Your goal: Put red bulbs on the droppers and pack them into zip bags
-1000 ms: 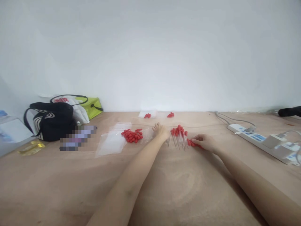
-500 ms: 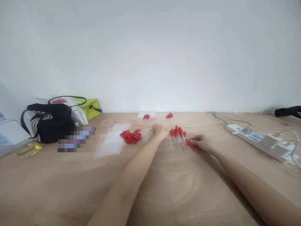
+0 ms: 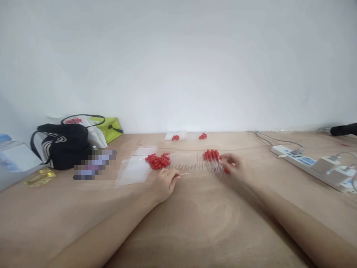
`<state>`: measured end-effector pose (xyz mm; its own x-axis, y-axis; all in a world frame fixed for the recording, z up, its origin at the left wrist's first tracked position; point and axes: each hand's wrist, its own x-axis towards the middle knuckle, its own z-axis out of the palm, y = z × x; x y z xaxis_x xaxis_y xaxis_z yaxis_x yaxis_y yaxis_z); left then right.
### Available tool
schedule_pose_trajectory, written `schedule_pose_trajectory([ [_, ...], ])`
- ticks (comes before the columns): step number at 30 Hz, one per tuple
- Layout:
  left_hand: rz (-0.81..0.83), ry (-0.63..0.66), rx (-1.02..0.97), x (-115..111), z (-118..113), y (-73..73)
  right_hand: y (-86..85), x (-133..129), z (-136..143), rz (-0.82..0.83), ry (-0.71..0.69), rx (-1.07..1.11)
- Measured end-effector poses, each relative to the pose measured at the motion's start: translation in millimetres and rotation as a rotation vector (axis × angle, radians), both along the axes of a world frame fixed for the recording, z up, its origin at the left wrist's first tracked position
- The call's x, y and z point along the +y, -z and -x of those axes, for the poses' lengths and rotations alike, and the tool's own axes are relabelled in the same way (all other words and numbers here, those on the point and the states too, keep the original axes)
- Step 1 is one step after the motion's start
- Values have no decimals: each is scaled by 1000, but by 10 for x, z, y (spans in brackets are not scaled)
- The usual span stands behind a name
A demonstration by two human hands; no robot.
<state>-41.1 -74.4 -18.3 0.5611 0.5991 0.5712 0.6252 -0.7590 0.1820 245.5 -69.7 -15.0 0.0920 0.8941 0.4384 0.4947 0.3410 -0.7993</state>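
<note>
Near the middle of the table, my left hand (image 3: 167, 183) is closed in a pinch on a thin glass tube (image 3: 184, 174) that sticks out to the right. Just behind it lies a pile of red rubber bulbs (image 3: 157, 161). A row of clear thin glass tubes (image 3: 185, 160) stretches right from the pile. Red-topped droppers (image 3: 212, 155) lie side by side at the row's right end. My right hand (image 3: 235, 166) has its curled fingertips against the rightmost of these. More red bulbs (image 3: 227, 168) show partly under that hand. Motion smears its fingers, so its grip is unclear.
Clear plastic bags (image 3: 134, 169) lie left of the bulbs. Two small red groups, one on a white sheet (image 3: 169, 136), sit near the wall. A black bag (image 3: 65, 147) and a green bag (image 3: 114, 128) stand left; a power strip (image 3: 292, 158) with chargers lies right.
My left hand has come back from the tube row toward me and left, with a tube in it. My right hand has shifted slightly left, up to the droppers, which lie more evenly.
</note>
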Motion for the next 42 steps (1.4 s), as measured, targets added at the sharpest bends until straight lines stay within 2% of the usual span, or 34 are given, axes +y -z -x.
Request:
schedule_pose_trajectory([
  [3, 9, 10, 14, 27, -23, -17, 1, -130, 294, -154, -178, -217],
  [6, 26, 15, 22, 45, -50, -26, 21, -197, 440, -194, -282, -385],
  [10, 21, 12, 6, 49, -40, -5, 25, -218, 383, -190, -273, -618],
  [14, -36, 71, -3, 54, -34, 17, 31, -231, 296, -174, -273, -714],
  [17, -55, 92, 1, 54, -47, 22, 50, -244, 325, -188, -269, -667],
  [24, -39, 108, -5, 39, -94, 11, 57, -275, 564, -146, -333, -322],
  [37, -20, 169, -21, 28, -128, 79, 57, -305, 650, -92, -379, -203],
  [42, -58, 208, -6, 36, -126, 66, 86, -306, 649, -139, -400, -178],
])
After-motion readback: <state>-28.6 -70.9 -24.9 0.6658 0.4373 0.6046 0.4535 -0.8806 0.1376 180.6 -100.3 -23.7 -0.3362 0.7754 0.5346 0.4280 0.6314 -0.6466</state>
